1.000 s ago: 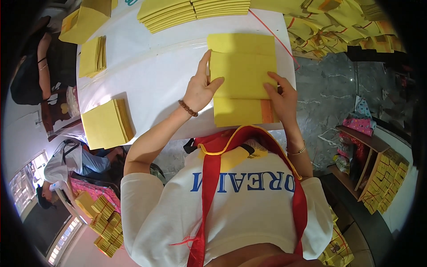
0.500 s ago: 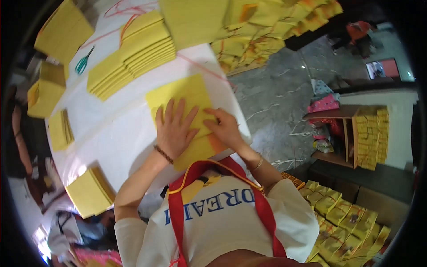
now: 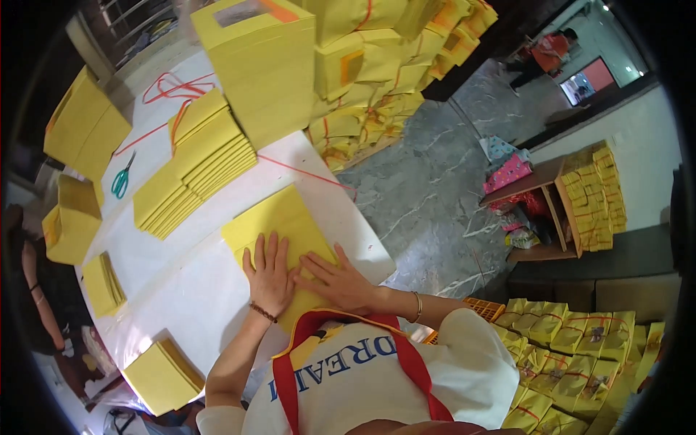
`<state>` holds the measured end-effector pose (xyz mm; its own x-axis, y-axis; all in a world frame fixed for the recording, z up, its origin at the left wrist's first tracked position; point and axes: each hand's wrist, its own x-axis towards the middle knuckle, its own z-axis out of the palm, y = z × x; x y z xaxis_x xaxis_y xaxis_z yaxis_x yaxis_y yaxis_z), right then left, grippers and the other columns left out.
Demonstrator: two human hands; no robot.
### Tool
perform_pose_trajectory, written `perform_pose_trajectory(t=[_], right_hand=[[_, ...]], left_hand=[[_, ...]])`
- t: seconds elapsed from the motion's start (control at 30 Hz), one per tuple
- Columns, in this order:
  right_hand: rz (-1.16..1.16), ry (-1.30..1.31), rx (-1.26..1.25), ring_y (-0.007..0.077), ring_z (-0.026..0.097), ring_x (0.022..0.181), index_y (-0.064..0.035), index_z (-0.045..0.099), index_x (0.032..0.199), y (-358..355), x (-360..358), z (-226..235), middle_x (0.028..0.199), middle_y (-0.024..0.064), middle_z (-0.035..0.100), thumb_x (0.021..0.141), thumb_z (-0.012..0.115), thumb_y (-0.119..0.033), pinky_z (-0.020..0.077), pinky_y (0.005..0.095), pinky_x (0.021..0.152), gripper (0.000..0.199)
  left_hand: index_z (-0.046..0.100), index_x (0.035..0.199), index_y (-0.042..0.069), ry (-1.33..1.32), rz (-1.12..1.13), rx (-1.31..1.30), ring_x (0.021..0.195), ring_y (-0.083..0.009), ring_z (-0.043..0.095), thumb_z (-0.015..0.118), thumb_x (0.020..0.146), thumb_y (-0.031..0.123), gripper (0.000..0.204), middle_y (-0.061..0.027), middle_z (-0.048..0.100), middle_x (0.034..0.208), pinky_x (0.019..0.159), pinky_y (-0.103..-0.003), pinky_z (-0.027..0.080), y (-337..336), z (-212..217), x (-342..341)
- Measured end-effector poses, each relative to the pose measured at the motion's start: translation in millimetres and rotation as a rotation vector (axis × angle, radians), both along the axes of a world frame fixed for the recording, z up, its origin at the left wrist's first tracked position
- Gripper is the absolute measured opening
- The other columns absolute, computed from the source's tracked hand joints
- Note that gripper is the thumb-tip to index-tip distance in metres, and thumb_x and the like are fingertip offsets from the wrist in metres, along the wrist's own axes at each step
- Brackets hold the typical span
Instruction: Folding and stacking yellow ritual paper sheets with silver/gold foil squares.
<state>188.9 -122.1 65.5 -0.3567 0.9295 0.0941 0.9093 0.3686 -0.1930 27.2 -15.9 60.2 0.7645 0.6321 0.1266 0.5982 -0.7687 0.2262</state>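
A flat piece of folded yellow paper (image 3: 275, 209) lies on the white-covered table (image 3: 188, 275) close in front of me, its near end partly hidden by my apron. My left hand (image 3: 271, 274) rests flat on it, fingers stretched toward its far end. Just to the right, my right hand (image 3: 338, 281) also lies flat on the paper, its fingers pointing left and nearly meeting the left hand. Beyond the paper sits a fanned row of folded yellow paper pieces (image 3: 206, 163). Teal-handled scissors (image 3: 120, 183) lie to its left.
Red cord (image 3: 177, 87) trails over the table's far part. A tall yellow paper stack (image 3: 261, 87) stands behind, with tied bundles (image 3: 362, 58) beside it. A smaller stack (image 3: 161, 377) sits at the near left edge. More bundles (image 3: 573, 333) lie right; a person (image 3: 545, 54) stands far off.
My view has shifted, so the table sits lower in the picture. My right hand has gone from curled fingers at the paper's right edge to lying flat across it, nearer my left hand.
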Motion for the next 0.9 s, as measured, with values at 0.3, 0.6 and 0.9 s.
perform_pose_trajectory(t=[0.3, 0.6, 0.9], right_hand=[[-0.008, 0.061, -0.025, 0.0328, 0.028, 0.129, -0.0146, 0.041, 0.131, 2.4, 2.9, -6.1, 0.138, 0.0203, 0.030, 0.078, 0.052, -0.050, 0.0150, 0.0618, 0.099, 0.065], [-0.376, 1.727, -0.351, 0.0265, 0.046, 0.117, -0.0045, 0.032, 0.133, 33.4, 60.9, 13.1, 0.127, 0.0125, 0.046, 0.094, 0.039, -0.035, 0.0332, 0.0389, 0.098, 0.050], [-0.773, 1.650, -0.176, 0.0181, 0.055, 0.099, -0.0061, 0.046, 0.121, 21.7, 85.2, -17.9, 0.107, 0.0076, 0.057, 0.093, 0.046, -0.029, 0.0405, 0.0304, 0.084, 0.036]], left_hand=[[0.058, 0.106, 0.006, -0.388, -0.216, -0.134, 0.098, -0.0279, 0.046, 0.062, 0.070, 0.016, 0.038, -0.0102, 0.051, 0.105, 0.080, -0.040, 0.036, 4.5, 13.0, -12.6], [0.057, 0.102, 0.004, 0.073, -0.164, 0.216, 0.082, -0.0187, 0.051, 0.052, 0.073, 0.018, 0.033, -0.0048, 0.053, 0.090, 0.064, -0.033, 0.042, -7.9, 8.2, 8.0], [0.059, 0.107, 0.010, -0.536, 0.116, 0.208, 0.082, -0.0300, 0.054, 0.055, 0.070, -0.001, 0.039, -0.0111, 0.056, 0.088, 0.068, -0.036, 0.045, 130.7, 98.4, -79.1]])
